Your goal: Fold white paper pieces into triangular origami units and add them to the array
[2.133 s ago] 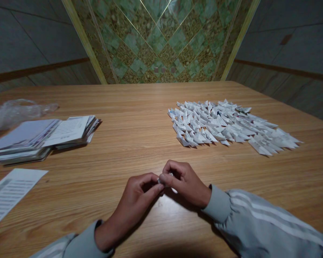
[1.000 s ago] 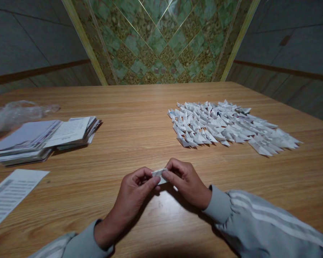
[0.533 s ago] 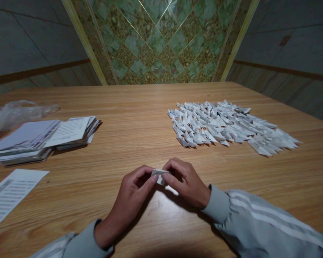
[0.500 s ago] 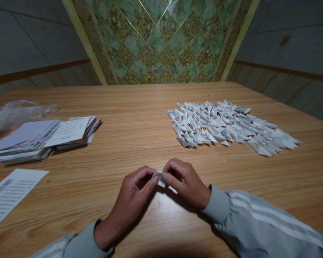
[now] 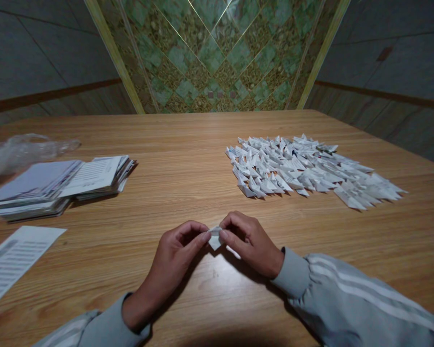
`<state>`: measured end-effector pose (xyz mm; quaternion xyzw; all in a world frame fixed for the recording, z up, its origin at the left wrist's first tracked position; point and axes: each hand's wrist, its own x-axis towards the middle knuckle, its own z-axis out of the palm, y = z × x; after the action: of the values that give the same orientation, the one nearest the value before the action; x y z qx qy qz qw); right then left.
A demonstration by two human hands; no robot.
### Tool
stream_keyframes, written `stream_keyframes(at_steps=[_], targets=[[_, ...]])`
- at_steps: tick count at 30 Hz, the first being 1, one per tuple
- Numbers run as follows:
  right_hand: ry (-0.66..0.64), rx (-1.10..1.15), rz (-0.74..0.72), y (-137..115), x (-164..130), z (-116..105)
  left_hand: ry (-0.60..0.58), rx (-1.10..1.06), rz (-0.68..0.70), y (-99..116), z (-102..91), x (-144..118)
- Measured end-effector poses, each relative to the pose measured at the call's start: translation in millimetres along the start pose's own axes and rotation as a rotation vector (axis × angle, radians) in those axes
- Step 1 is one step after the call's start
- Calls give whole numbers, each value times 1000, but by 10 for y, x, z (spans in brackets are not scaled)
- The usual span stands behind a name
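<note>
Between my two hands is a small piece of folded white paper (image 5: 215, 239), held just above the table, its lower corner pointing down toward me. My left hand (image 5: 183, 253) pinches its left edge between thumb and fingers. On the right edge, my right hand (image 5: 251, 243) has the same kind of pinch. Parts of the paper are hidden behind the fingertips. Farther off to the right, many small folded paper boats (image 5: 285, 166) stand close together in a broad cluster.
Stacks of printed paper (image 5: 36, 180) lie at the left, with a crumpled clear plastic bag (image 5: 21, 149) behind them. One printed sheet (image 5: 18, 260) rests nearer to me at the left edge. The wooden table (image 5: 181, 140) reaches to a tiled wall.
My left thumb has shifted left and up along the folded paper, so more of its front face shows. My right hand has hardly moved.
</note>
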<state>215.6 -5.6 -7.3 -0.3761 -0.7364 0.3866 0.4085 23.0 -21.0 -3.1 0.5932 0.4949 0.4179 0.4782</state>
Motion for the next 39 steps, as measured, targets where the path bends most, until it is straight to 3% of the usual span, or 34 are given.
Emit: stream_keyframes(at_steps=[4, 11, 17, 21, 24, 30, 39], targets=[[-14, 0, -19, -12, -6, 6, -111, 105, 62, 21, 1, -43], [90, 86, 46, 45, -10, 44, -88, -87, -99, 27, 51, -14], [-57, -51, 15, 11, -5, 22, 13, -78, -81, 16, 27, -8], [-121, -87, -42, 4, -12, 37, -45, -40, -35, 21, 36, -36], [-113, -53, -56, 13, -19, 52, -69, -61, -19, 20, 52, -51], [-18, 42, -5, 33, -16, 34, 12, -116, -73, 7, 15, -4], [-32, -93, -72, -18, -14, 14, -58, -4, -4, 28, 26, -26]])
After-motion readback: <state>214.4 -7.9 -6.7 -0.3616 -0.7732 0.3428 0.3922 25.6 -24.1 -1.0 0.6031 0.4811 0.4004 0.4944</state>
